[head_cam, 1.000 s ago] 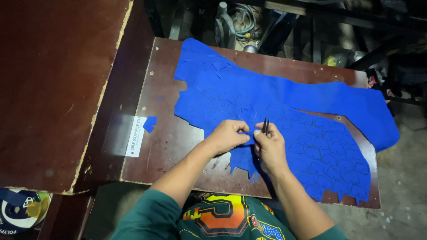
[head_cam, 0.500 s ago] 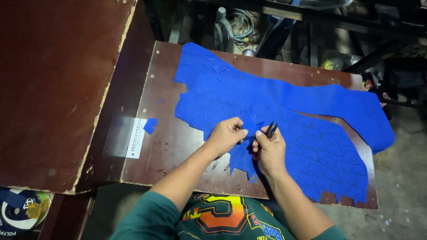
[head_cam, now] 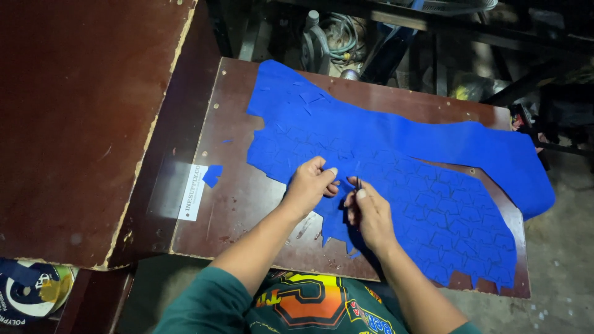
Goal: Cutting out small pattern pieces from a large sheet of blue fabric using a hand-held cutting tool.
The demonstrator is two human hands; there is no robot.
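Observation:
A large blue sheet, marked all over with outlined shapes and ragged along its near edge, lies on a brown board. My left hand pinches the sheet near its near edge, thumb and fingers closed on the material. My right hand sits just to the right of it, gripping a thin dark tool whose tip touches the sheet. The two hands are almost touching. The tool's lower part is hidden in my fist.
A small blue scrap and a white label lie on the board's left side. A bigger dark brown tabletop overlaps at the left. Machine parts and cables stand behind the board. Concrete floor shows at right.
My right hand has tilted the dark tool more upright and shifted slightly down. My left hand has reclosed its pinch on the sheet. The sheet has stayed in place.

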